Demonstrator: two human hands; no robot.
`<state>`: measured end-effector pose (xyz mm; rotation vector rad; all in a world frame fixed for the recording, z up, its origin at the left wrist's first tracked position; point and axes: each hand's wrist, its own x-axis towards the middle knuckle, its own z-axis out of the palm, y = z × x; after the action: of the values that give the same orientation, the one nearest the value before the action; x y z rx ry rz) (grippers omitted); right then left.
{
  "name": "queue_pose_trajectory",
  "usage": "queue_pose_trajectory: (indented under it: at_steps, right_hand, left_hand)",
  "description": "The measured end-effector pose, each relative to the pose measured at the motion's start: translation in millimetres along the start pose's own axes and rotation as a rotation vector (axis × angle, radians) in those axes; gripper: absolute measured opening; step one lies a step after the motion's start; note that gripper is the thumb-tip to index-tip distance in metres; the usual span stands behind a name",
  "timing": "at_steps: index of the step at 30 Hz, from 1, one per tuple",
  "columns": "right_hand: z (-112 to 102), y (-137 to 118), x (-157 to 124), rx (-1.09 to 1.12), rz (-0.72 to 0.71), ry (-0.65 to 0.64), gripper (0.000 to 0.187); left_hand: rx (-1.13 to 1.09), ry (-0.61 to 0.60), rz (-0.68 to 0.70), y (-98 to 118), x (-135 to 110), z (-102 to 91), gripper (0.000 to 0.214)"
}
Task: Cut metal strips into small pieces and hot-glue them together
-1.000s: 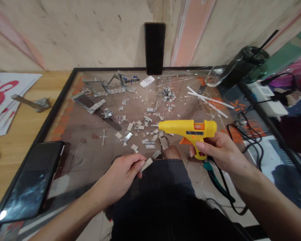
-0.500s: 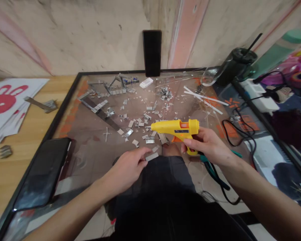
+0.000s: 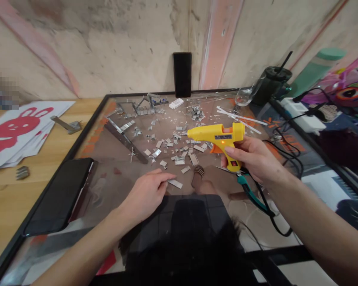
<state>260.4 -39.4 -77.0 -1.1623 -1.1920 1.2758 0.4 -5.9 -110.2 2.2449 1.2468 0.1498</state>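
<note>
My right hand (image 3: 253, 161) grips a yellow glue gun (image 3: 219, 137) by its handle, nozzle pointing left above the glass tabletop (image 3: 107, 186). My left hand (image 3: 147, 192) rests low on the glass with its fingers together, fingertips pinching the end of a small silver strip (image 3: 175, 183) that lies on the surface. Several more cut silver pieces (image 3: 170, 149) are scattered just beyond the strip, under the gun's nozzle.
A black phone (image 3: 59, 194) lies on the glass at left; another phone (image 3: 182, 74) leans upright against the wall. White sticks (image 3: 241, 117), a glass (image 3: 244, 95), a dark cup (image 3: 270, 85), a power strip (image 3: 301, 117) and cables (image 3: 286, 151) fill the right. Rabbit-print sheets (image 3: 18, 131) lie on the wooden top.
The view tilted up. My left hand brought the silver strip down from in front of me onto the glass. The glue gun stayed in my right hand, ending a little further right and higher.
</note>
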Motion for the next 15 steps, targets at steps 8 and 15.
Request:
queue_pose_trajectory:
  at_steps: [8, 15]
  right_hand:
    - [-2, -5, -3, 0.021, -0.024, 0.013, 0.018]
    - [-8, 0, 1, 0.029, -0.018, 0.035, 0.024]
  left_hand:
    - [0.067, 0.136, -0.012, 6, 3, -0.1, 0.045]
    - [0.097, 0.281, -0.125, -4, 11, -7.7, 0.036]
